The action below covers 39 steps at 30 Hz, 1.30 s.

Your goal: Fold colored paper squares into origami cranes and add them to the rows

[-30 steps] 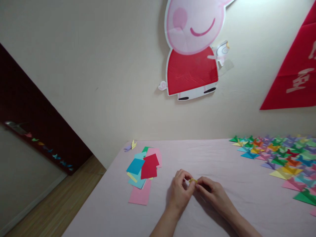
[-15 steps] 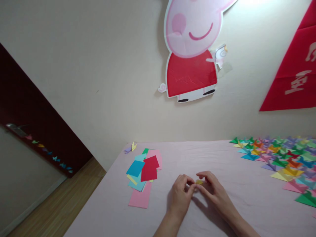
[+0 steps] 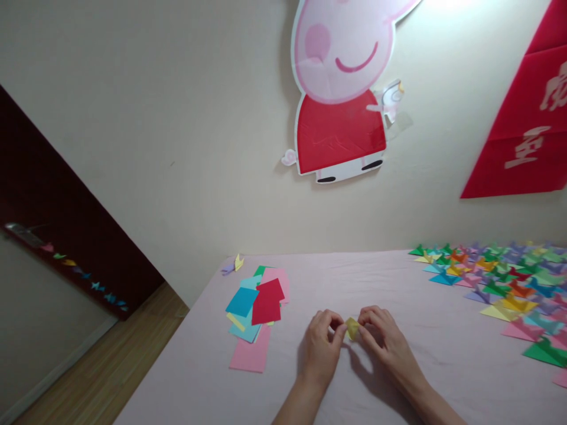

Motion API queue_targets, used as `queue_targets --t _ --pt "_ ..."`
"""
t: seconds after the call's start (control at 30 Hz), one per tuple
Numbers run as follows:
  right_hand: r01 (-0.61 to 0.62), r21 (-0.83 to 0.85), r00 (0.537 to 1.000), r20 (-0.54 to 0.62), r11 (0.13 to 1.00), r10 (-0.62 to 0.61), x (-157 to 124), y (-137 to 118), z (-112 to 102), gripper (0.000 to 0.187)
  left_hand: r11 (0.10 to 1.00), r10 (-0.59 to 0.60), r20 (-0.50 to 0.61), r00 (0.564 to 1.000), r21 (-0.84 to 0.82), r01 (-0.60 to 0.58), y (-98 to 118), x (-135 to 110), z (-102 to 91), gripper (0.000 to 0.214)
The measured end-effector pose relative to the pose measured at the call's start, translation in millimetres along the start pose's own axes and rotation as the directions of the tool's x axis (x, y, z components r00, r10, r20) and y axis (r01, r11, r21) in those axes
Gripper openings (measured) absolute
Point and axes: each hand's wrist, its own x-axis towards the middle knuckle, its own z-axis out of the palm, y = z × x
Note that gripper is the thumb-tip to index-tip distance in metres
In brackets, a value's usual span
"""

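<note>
Surface: pink-covered table [image 3: 345,277] pushed against a cream wall, seen from the person's head.
Landmark: loose pile of coloured paper squares [image 3: 259,304], with red and blue sheets on top.
Yellow folded paper: one small piece [image 3: 352,328], near the pile on its right and held low over the cloth.
Left hand: left hand [image 3: 319,348] lies between the pile and the yellow piece, with thumb and forefinger pinched closed on its left edge.
Right hand: right hand [image 3: 387,345] is on the side away from the pile, with fingertips closed on the right edge.
Key relation: the paper sits directly between the two pinches, touching both, with neither hand nearer. It is too small to show a long axis.
Folded paper figures: many colours in rows [image 3: 505,283], well apart from the pile, far to its right.
Wall: cartoon pig cutout [image 3: 341,100] above and right of the pile, with a red banner [image 3: 522,130] farther right.
</note>
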Motion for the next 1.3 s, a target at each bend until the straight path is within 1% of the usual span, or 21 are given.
queue_targets --t 0.17,0.27,0.4,0.47,0.57,0.67,0.7,0.77,0.87,0.93,1.0,1.03,1.1,1.17,1.23,1.3 --pt "-0.014 -0.043 0.999 0.05 0.999 0.016 0 1 2 0.025 0.994 0.073 0.073 0.995 0.076 -0.078 3 -1 -0.2 0.01" --pt "-0.015 -0.045 0.997 0.072 0.999 0.018 0 2 3 0.025 0.992 0.069 0.075 0.995 0.1 -0.076 4 -2 0.1 0.009" --pt "-0.03 -0.024 0.995 0.09 0.999 0.032 0 4 3 0.021 0.995 0.037 0.059 0.998 0.088 -0.042 3 -2 0.2 0.008" --pt "-0.039 -0.015 0.995 0.096 0.999 0.04 0 4 3 0.021 0.999 -0.006 0.043 0.999 0.052 0.004 2 -1 0.5 0.009" --pt "-0.055 -0.02 0.994 0.096 0.998 0.056 1 4 3 0.024 0.996 -0.085 0.011 0.996 -0.011 0.086 0 1 0.8 0.01" --pt "-0.036 -0.071 0.994 0.099 0.997 0.043 1 5 3 0.027 0.993 -0.115 -0.022 0.993 -0.028 0.115 1 2 0.3 0.009" --pt "-0.021 -0.102 0.994 0.104 0.995 0.032 0 6 4 0.027 0.994 -0.11 -0.03 0.994 -0.009 0.109 2 2 0.1 0.01" --pt "0.011 -0.184 0.993 0.114 0.983 0.011 -1 6 4 0.025 0.994 -0.06 -0.023 0.998 0.09 0.062 4 0 -0.1 0.016" --pt "0.035 -0.323 0.995 0.101 0.946 -0.002 -3 5 4 0.02 0.955 0.049 0.025 0.998 0.292 -0.054 6 -3 0.3 0.021" --pt "0.037 -0.367 0.996 0.089 0.93 -0.005 -3 3 1 0.014 0.934 0.078 0.051 0.996 0.346 -0.091 5 -5 0.7 0.022" --pt "0.05 -0.328 0.992 0.122 0.943 -0.01 -1 1 -4 0.008 0.927 0.078 0.084 0.993 0.362 -0.104 4 -5 0.8 0.024" --pt "0.067 -0.284 0.986 0.163 0.957 -0.02 0 0 -7 0.008 0.924 0.079 0.104 0.991 0.366 -0.112 3 -5 0.5 0.026" --pt "0.119 -0.185 0.96 0.272 0.976 -0.066 2 -2 -13 0.015 0.917 0.089 0.141 0.986 0.374 -0.136 3 -5 -0.5 0.029" --pt "0.189 -0.129 0.925 0.356 0.973 -0.133 3 -3 -17 0.02 0.913 0.102 0.161 0.982 0.377 -0.156 5 -5 -2.1 0.034" --pt "0.25 -0.139 0.91 0.371 0.958 -0.184 3 -1 -17 0.021 0.907 0.108 0.177 0.978 0.385 -0.17 6 -6 -3.9 0.039" --pt "0.286 -0.181 0.915 0.344 0.941 -0.212 2 3 -14 0.021 0.902 0.108 0.19 0.976 0.393 -0.177 8 -7 -5.5 0.042"
